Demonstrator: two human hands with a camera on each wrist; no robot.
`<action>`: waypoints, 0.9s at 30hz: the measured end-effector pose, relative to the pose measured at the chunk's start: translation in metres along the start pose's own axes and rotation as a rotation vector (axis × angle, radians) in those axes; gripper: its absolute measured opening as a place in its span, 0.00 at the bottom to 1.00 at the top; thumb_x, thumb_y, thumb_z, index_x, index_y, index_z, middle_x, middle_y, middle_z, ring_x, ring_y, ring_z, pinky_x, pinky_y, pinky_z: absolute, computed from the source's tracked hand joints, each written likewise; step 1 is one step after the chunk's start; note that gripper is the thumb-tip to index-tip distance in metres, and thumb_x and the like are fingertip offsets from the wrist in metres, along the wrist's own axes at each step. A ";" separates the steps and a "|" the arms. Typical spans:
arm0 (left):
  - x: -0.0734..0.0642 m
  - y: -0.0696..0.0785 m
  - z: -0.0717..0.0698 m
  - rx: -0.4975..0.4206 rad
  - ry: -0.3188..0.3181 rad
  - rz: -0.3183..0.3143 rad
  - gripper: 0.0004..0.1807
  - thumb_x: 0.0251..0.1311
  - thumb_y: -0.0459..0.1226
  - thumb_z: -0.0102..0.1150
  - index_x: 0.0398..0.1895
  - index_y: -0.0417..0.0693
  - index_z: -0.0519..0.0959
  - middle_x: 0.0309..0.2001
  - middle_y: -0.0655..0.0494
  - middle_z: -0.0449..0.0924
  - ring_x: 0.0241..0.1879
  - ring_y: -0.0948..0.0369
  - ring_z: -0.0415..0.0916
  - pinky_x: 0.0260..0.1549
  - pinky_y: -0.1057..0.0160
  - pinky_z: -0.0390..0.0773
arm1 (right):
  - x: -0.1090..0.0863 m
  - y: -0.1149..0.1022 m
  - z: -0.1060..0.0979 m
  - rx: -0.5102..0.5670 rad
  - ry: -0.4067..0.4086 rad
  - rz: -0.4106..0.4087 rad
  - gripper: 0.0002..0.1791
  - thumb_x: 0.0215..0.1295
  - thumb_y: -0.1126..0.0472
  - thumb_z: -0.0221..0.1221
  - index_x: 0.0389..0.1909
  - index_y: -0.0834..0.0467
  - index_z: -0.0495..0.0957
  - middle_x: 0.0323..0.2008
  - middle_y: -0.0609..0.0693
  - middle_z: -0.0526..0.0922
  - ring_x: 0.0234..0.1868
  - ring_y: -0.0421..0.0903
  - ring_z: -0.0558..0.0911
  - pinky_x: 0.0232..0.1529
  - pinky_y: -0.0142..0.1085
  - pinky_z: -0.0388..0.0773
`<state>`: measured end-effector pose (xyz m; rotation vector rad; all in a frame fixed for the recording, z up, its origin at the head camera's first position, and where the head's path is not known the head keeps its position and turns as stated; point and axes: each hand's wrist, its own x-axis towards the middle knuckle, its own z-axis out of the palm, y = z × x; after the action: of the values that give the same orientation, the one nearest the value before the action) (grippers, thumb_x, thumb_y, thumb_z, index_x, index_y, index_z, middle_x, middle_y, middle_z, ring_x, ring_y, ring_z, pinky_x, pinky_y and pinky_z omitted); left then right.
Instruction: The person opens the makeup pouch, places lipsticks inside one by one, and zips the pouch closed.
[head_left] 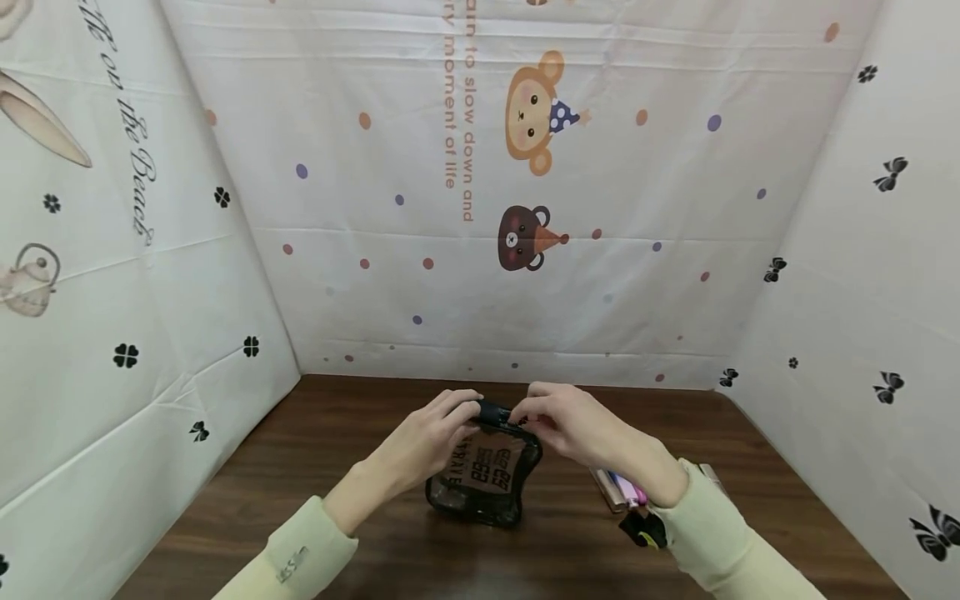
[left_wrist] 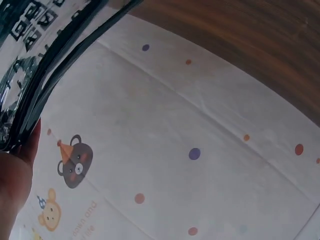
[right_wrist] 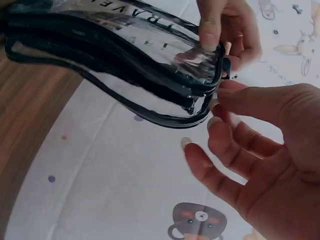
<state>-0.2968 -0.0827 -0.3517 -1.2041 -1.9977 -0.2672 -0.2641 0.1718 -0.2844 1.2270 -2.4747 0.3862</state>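
A clear travel pouch [head_left: 480,471] with black trim and printed lettering stands tilted on the brown table, in front of me in the head view. My left hand [head_left: 427,437] grips its upper left corner, thumb on the clear face in the right wrist view. At the upper right edge, my right hand [head_left: 573,425] pinches the pouch's end between thumb and index finger by the zip. The other fingers [right_wrist: 212,175] of that hand are loosely bent beside the pouch. In the left wrist view the pouch [left_wrist: 50,55] fills the upper left corner, with part of my left hand [left_wrist: 15,180] below it.
Right of the pouch, partly under my right forearm, lie slim pink and silvery items [head_left: 626,490] and a black item with a yellow-green mark [head_left: 643,529]. White printed cloth walls [head_left: 360,300] enclose the table [head_left: 247,517] at the back and both sides.
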 end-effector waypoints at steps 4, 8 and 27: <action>0.000 -0.001 -0.003 -0.081 -0.035 -0.035 0.17 0.57 0.31 0.64 0.49 0.50 0.74 0.57 0.53 0.75 0.54 0.60 0.75 0.46 0.67 0.79 | 0.005 -0.002 -0.002 -0.112 -0.108 0.010 0.14 0.62 0.66 0.61 0.45 0.46 0.85 0.29 0.40 0.70 0.23 0.33 0.65 0.26 0.25 0.65; 0.001 -0.002 -0.008 -0.157 -0.086 -0.076 0.17 0.58 0.29 0.63 0.48 0.53 0.75 0.59 0.55 0.74 0.57 0.61 0.75 0.50 0.67 0.78 | 0.006 -0.001 -0.003 -0.201 -0.115 -0.038 0.13 0.59 0.65 0.63 0.42 0.45 0.86 0.28 0.40 0.70 0.23 0.32 0.66 0.27 0.25 0.66; -0.001 -0.005 -0.010 -0.209 -0.131 -0.125 0.16 0.61 0.30 0.59 0.49 0.55 0.75 0.61 0.57 0.74 0.58 0.62 0.75 0.51 0.67 0.78 | 0.009 -0.001 0.016 -0.342 0.080 -0.198 0.04 0.59 0.59 0.65 0.27 0.49 0.80 0.24 0.40 0.77 0.23 0.35 0.72 0.28 0.31 0.73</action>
<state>-0.2953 -0.0916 -0.3446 -1.2541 -2.2056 -0.4813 -0.2710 0.1584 -0.2946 1.2648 -2.2085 -0.0398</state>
